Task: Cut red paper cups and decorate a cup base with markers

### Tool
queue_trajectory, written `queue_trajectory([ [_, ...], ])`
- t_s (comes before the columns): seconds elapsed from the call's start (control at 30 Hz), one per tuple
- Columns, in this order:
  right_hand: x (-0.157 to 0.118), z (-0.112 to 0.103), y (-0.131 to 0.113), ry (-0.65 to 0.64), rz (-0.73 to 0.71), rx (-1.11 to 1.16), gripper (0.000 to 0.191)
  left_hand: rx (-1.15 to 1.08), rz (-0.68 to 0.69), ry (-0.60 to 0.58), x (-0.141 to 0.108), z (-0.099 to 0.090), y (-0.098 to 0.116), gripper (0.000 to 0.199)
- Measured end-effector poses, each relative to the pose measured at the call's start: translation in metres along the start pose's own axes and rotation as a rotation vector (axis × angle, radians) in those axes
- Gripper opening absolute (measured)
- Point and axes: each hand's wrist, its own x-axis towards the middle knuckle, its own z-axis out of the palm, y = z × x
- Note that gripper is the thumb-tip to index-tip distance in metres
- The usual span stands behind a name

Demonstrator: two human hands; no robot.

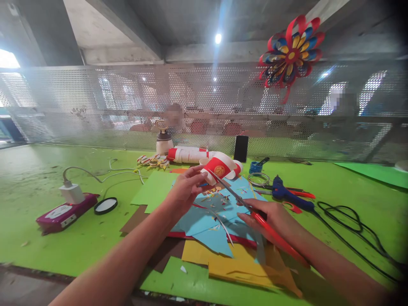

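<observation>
My left hand [186, 189] is closed on a red and white paper cup [225, 165] that bears a gold round emblem. The cup lies tilted on its side above the blue paper [204, 221]. My right hand [270, 214] grips scissors [276, 236] with long red handles. Their metal blades reach up and left to the cup's rim by my left fingers; whether they are cutting into it I cannot tell. Small paper clippings and a thin white strip [225, 229] lie on the blue paper below.
Stacked paper cups [188, 155] and a phone [241, 148] stand behind. At right are a blue glue gun [282, 191] with a looping black cord and a wire coil [259, 179]. A purple power strip [66, 213] and a roll of tape [106, 205] lie left. A paper flower [291, 55] hangs overhead.
</observation>
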Motion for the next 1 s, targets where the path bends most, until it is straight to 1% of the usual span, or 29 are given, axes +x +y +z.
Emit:
queue_trajectory([
  [0.13,-0.001,0.001,-0.003,0.025,0.021,0.046,0.033,0.052,0.033,-0.045,-0.002,0.002,-0.002,0.033],
  [0.27,-0.002,0.001,-0.007,0.035,0.037,0.069,0.037,0.053,0.05,-0.058,-0.003,0.002,-0.002,0.033],
  [0.47,-0.003,0.0,-0.009,0.044,0.03,0.054,0.036,0.021,0.047,-0.033,-0.001,0.001,-0.003,0.035],
  [0.67,-0.002,0.004,0.0,0.043,0.024,0.018,0.035,-0.008,0.045,-0.028,0.001,0.0,-0.004,0.029],
  [0.77,0.0,0.006,0.003,0.04,0.01,0.021,0.036,0.027,0.045,-0.018,0.0,-0.001,-0.006,0.034],
  [0.87,0.0,0.004,0.001,0.038,0.029,0.054,0.036,0.112,0.052,-0.02,0.0,-0.002,-0.009,0.044],
  [1.0,-0.002,0.002,-0.005,0.057,0.042,0.051,0.038,0.213,0.115,-0.017,-0.001,-0.001,-0.012,0.051],
])
